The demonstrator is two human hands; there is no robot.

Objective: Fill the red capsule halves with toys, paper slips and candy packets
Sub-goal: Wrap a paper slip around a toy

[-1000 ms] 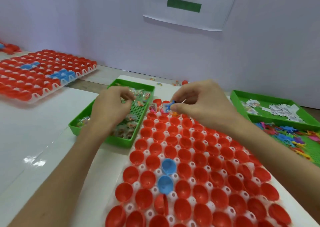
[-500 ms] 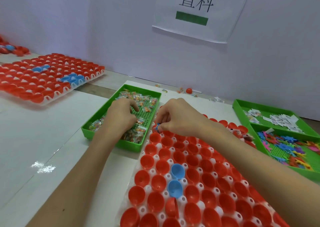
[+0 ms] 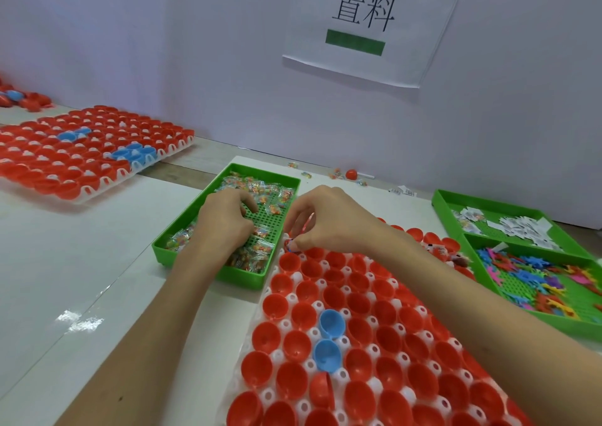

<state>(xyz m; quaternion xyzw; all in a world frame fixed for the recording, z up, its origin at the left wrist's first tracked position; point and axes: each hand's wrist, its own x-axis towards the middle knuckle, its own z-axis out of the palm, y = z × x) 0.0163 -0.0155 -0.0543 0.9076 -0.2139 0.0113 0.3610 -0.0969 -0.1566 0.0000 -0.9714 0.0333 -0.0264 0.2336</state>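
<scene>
A white rack [image 3: 260, 298] of open red capsule halves [image 3: 303, 315] lies in front of me, with two blue halves [image 3: 331, 323] among them. My right hand [image 3: 329, 223] pinches a small blue toy [image 3: 291, 246] just above the rack's far-left corner capsule. My left hand [image 3: 228, 223] is inside the green tray [image 3: 182, 230] of candy packets [image 3: 270, 194], fingers curled down over packets. What lies under its palm is hidden.
A divided green tray [image 3: 449, 197] at the right holds paper slips [image 3: 521, 227] and colourful plastic toys [image 3: 537, 275]. Another rack of red halves [image 3: 81, 152] sits far left. Loose packets and a red ball [image 3: 351, 174] lie by the white wall.
My right hand has moved left and down with the blue toy to the rack's far-left corner. My left hand stays in the candy tray. The view has tilted upward.
</scene>
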